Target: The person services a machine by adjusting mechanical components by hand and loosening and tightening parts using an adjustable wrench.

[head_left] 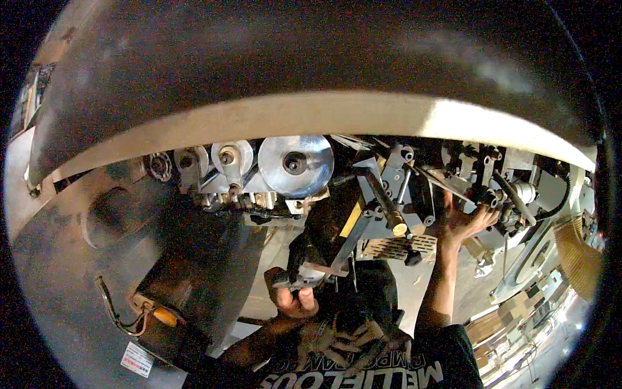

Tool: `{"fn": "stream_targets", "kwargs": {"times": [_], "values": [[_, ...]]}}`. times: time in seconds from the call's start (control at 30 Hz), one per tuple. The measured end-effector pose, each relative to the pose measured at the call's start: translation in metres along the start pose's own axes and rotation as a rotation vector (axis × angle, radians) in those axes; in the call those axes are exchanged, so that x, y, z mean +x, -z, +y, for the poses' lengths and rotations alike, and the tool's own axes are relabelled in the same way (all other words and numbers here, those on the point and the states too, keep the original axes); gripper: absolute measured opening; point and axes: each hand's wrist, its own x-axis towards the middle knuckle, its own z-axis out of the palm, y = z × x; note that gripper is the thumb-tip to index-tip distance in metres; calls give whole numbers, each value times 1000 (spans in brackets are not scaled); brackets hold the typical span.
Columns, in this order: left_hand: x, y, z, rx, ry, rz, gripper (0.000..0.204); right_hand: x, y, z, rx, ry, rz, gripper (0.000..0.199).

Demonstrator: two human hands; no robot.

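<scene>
My left hand (293, 299) is low in the middle, its fingers curled around a grey metal piece (312, 275). That piece lies at the lower end of a slanting metal bar; its exact kind I cannot make out. On the right, my right hand (461, 225) reaches up into the machine, thumb and fingers apart. Its fingertips touch a dark metal mechanism (487, 194) with rods and round fittings. Between my hands is a grey bracket assembly (389, 178), with a dark cylinder (387, 204) tipped in yellow and a slotted metal plate (414, 246) below.
A large shiny disc (296, 166) and smaller rollers (232, 157) line the machine left of centre. Above runs a pale curved edge (291, 117). At lower left a dark box (165, 285) carries a looped cable (116, 314). A ribbed tan hose (580, 259) hangs at the far right.
</scene>
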Motion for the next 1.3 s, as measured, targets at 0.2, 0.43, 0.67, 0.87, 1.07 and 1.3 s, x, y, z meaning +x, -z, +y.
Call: {"fn": "stream_targets", "kwargs": {"times": [0.2, 0.43, 0.67, 0.87, 1.07, 1.3], "values": [[51, 32, 17, -393, 661, -434, 39, -30, 0, 33, 2, -123, -188, 76], [86, 9, 24, -583, 937, -174, 37, -22, 7, 33, 66, -37, -306, 48], [32, 8, 9, -332, 985, 154, 24, 9, 29, 13, 151, -50, -427, 42], [134, -9, 56, -465, 1075, -107, 35, 18, 38, 7, 318, -101, -448, 38], [120, 1, 35, -319, 917, -136, 39, 7, 30, 3, 378, -149, -421, 35], [121, -3, 42, -217, 926, -74, 33, 6, 13, 1, 408, -155, -186, 23]]}}
